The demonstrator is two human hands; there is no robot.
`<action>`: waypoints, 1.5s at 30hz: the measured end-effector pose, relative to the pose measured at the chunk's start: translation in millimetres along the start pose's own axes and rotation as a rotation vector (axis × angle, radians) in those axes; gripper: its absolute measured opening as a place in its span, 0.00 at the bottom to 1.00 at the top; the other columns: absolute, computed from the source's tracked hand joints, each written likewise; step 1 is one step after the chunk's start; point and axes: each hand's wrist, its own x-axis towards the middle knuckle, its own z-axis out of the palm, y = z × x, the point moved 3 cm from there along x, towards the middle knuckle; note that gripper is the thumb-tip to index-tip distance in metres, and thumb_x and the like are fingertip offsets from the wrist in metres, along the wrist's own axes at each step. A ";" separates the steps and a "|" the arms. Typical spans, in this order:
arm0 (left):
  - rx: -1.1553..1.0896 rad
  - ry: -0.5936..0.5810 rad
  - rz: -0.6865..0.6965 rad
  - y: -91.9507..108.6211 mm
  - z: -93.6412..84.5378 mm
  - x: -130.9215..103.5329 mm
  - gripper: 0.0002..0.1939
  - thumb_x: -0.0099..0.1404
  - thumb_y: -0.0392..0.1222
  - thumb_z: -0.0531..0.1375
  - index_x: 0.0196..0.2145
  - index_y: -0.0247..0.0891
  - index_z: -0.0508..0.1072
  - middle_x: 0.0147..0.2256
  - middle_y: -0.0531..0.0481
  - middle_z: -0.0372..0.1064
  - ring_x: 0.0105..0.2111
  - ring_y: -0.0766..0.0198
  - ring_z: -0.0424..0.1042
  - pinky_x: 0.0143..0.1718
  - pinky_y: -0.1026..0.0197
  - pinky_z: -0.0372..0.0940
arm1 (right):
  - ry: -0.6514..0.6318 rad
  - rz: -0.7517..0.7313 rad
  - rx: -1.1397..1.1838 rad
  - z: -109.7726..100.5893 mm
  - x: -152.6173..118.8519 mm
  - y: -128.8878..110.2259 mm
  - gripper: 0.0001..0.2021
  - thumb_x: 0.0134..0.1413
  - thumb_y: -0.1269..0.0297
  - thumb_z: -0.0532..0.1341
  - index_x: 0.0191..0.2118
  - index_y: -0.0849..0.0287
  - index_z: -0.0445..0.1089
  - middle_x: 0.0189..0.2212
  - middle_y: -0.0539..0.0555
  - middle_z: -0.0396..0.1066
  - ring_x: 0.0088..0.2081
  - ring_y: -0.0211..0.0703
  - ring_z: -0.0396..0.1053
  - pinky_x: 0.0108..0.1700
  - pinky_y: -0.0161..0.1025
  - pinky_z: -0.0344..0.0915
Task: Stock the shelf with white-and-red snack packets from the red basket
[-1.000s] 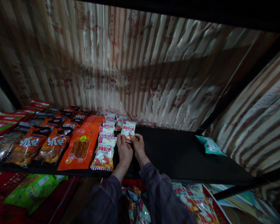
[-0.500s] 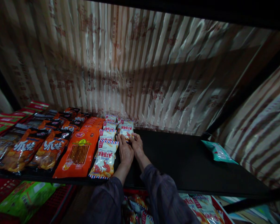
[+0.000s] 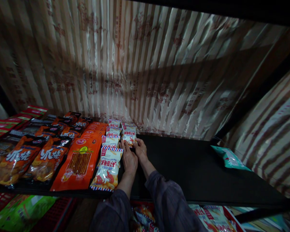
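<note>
A white snack bag [image 3: 130, 132] with red lettering stands near the back of the black shelf, leaning on similar packaging behind it. My left hand [image 3: 129, 158] has its fingers at the bag's lower left edge. At the lower right corner, my right hand [image 3: 141, 150] grips it between thumb and fingers. Part of the bag's bottom is hidden by my fingers. Just left of my hands runs a row of matching white snack bags [image 3: 108, 169], overlapping from front to back.
Orange snack packets [image 3: 79, 161] and black-and-orange bags [image 3: 44, 159] fill the shelf's left side. A teal packet [image 3: 232, 158] lies at the right end of the black shelf [image 3: 183, 170]. Below are a green bag [image 3: 23, 211] and more white bags [image 3: 215, 217]. Striped sheeting [image 3: 147, 71] hangs behind.
The bag between my hands has shifted slightly left and settled back, showing more packaging behind its top. Both hands stay on it. The view has moved a little.
</note>
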 end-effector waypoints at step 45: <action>0.037 -0.021 -0.037 -7.6 3.3 1.7 0.30 0.54 0.24 0.48 0.56 0.25 0.61 0.62 0.34 0.49 0.64 0.54 0.40 0.62 0.51 0.46 | 0.001 -0.130 -0.396 -6.7 -7.5 -6.8 0.08 0.43 0.67 0.59 0.31 0.54 0.75 0.34 0.50 0.74 0.37 0.43 0.70 0.47 0.42 0.65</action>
